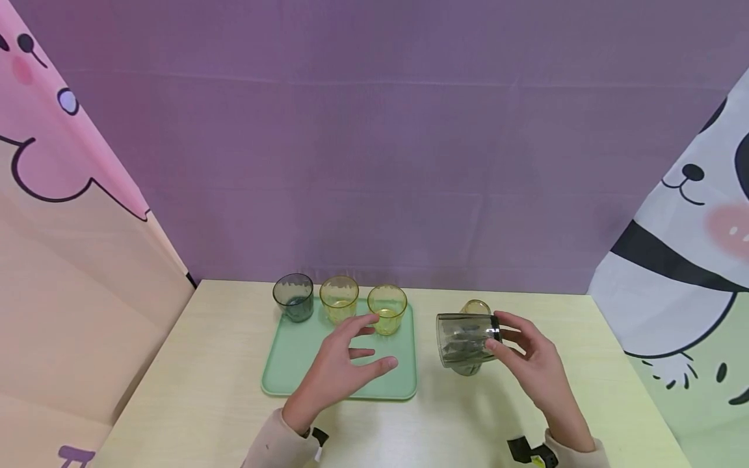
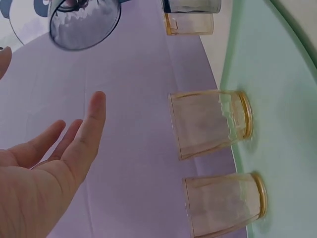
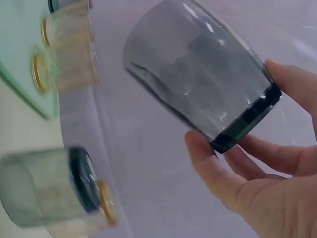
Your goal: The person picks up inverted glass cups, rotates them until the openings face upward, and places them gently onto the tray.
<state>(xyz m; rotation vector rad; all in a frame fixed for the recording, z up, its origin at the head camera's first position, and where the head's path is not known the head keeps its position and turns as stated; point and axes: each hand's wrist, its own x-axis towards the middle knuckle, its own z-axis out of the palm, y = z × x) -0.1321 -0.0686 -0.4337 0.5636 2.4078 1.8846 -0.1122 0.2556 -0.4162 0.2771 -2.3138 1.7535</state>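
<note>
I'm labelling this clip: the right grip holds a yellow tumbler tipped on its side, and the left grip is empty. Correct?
The colour is wrong: the head view shows a smoky grey tumbler in the right grip, tipped on its side; the left grip is empty.

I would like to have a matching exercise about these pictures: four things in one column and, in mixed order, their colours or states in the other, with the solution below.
Column 1
1. Tray
2. Left grip
3. Middle glass of the row, head view
4. Right grip

Column 2
A. Holds a dark glass by its base end
B. Yellow, standing upright
C. Light green
D. Holds nothing

Right pairs: 1-C, 2-D, 3-B, 4-A
</note>
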